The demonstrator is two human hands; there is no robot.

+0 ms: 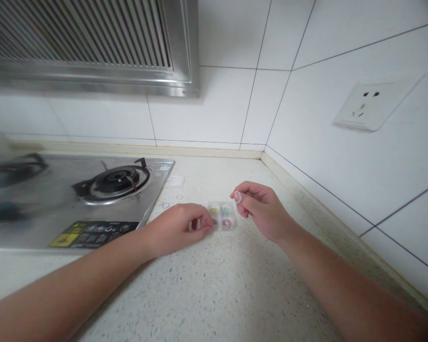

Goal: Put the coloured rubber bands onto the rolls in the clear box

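A small clear plastic compartment box [231, 209] sits on the counter between my hands. One of its compartments holds a red ring [227, 223]; yellowish and greenish items show in the far ones. My left hand [185, 225] is closed in a pinch at the box's left edge, with thumb and fingertips against it. Just above and right of the box, my right hand [258, 204] pinches a pale grey ring [238, 197] at the thumb tip. To the left on the counter lie a small yellow ring [179, 196] and a grey ring [165, 205].
A steel gas stove [62, 190] with black burners occupies the left side. Beside it lies a flat clear plastic piece [176, 181]. Above hangs a range hood [92, 78]. Tiled walls meet at the back right, where a socket [371, 104] is mounted.
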